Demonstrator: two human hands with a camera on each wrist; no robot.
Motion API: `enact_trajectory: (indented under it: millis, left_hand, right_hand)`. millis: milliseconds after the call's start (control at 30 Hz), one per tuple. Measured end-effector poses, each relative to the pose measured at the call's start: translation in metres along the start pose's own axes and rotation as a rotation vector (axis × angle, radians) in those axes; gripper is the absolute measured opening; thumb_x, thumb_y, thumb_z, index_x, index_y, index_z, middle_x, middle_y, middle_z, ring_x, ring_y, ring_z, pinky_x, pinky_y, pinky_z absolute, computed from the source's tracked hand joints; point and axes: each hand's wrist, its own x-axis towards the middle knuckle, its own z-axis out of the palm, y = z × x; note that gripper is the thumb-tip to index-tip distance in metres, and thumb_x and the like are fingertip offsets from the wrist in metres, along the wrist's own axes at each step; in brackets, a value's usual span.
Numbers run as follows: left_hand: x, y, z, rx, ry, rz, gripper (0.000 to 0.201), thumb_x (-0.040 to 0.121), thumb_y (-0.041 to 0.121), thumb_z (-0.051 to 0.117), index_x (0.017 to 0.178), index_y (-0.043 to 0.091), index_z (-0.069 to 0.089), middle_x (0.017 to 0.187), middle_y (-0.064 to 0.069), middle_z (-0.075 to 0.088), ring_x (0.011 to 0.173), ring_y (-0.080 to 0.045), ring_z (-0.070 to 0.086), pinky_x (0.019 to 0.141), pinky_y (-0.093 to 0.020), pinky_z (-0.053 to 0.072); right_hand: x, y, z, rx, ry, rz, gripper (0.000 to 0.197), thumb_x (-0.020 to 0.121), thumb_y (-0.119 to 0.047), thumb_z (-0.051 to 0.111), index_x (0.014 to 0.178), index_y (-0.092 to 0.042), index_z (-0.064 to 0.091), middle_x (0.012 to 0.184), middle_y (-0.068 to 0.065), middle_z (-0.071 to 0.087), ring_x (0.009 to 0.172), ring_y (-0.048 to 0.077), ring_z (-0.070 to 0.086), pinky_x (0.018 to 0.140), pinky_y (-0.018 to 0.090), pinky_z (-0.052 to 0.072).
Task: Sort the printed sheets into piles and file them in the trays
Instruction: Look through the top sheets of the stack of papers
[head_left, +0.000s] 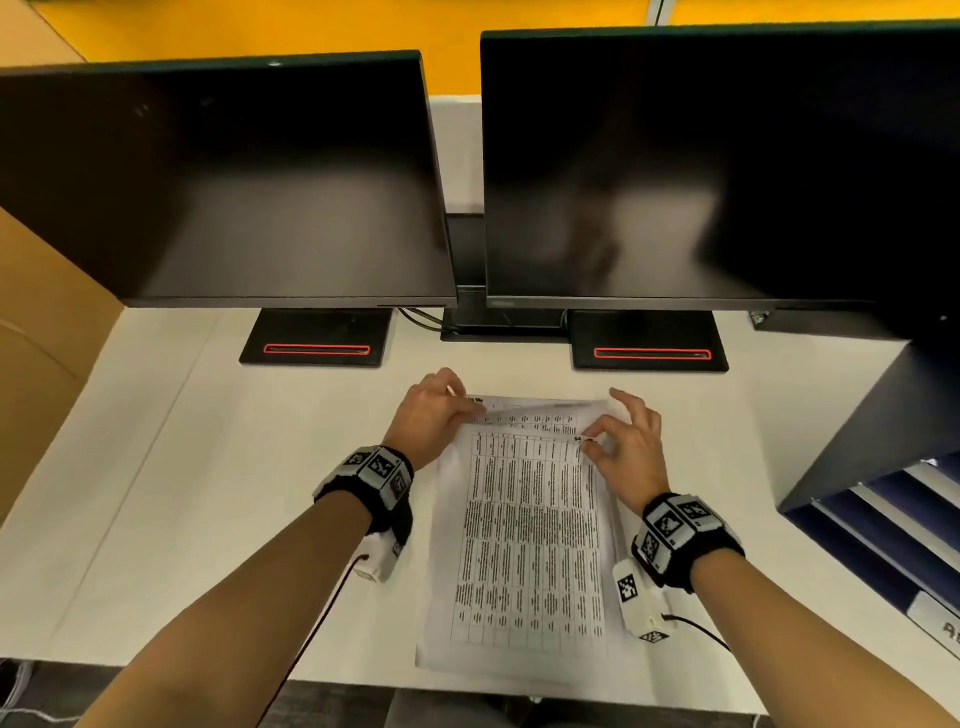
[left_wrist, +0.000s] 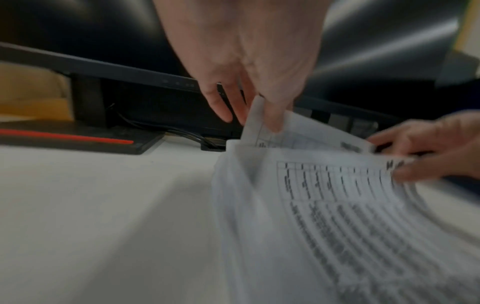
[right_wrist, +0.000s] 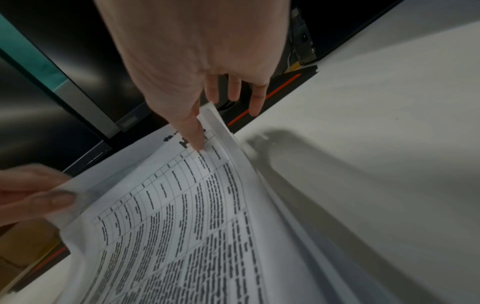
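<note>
Two dark monitors (head_left: 223, 182) (head_left: 717, 166) stand side by side on the white bench (head_left: 182, 467), cables (head_left: 421, 318) between their bases; a cardboard box (head_left: 47, 338) sits left.

Even, fairly bright indoor light fills the head view; the white surface (head_left: 171, 467) shows only faint shadows beside the forearms. The two dark monitor screens (head_left: 223, 182) carry hazy grey reflections — soft glare rather than sharp highlights. Wide-angle distortion bends the monitor edges and splays the forearms at the bottom corners. The left wrist view is dimmer and heavily smeared by motion blur: the printed sheets (left_wrist: 350, 216) streak, their text unreadable, and the right hand (left_wrist: 428, 148) is fuzzy. The right wrist view is dim too but sharper — table lines are distinct near the fingers (right_wrist: 193, 131), blurring toward the lower edge. A broad soft shadow (right_wrist: 298, 156) lies on the surface beside the lifted paper.
</note>
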Motion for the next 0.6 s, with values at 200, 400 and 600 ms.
enact_trajectory:
  millis: [200,400,600]
  left_hand:
    - [0.005,0.004,-0.002,-0.221,-0.257,-0.124,0.021,0.091,0.024,0.058,0.107,0.020,0.070,0.103,-0.001,0.053,0.094,-0.017,0.054,0.087,-0.029,0.045]
    - [0.014,-0.010,0.004,-0.123,-0.229,-0.409,0.018,0.091,0.013,0.047,0.105,0.012,0.059,0.109,-0.011,0.054,0.099,-0.031,0.057,0.086,-0.039,0.049]
    - [0.014,-0.010,0.001,0.111,-0.336,-0.329,0.025,0.077,0.025,0.069,0.095,0.017,0.054,0.105,-0.003,0.055,0.104,-0.023,0.046,0.084,-0.035,0.042]
  right_hand:
    - [0.000,-0.005,-0.003,0.005,-0.085,-0.092,0.007,0.083,-0.011,0.064,0.084,-0.017,0.068,0.093,-0.004,0.064,0.096,0.017,0.044,0.088,0.039,0.039]
    - [-0.012,-0.006,-0.006,-0.045,-0.177,-0.125,0.012,0.086,-0.009,0.060,0.093,-0.014,0.069,0.097,0.000,0.069,0.091,0.017,0.053,0.085,0.034,0.042]
    - [-0.008,-0.008,-0.007,0.082,-0.238,0.024,0.013,0.088,-0.011,0.057,0.092,-0.020,0.065,0.095,0.003,0.070,0.086,0.023,0.063,0.075,0.029,0.048]
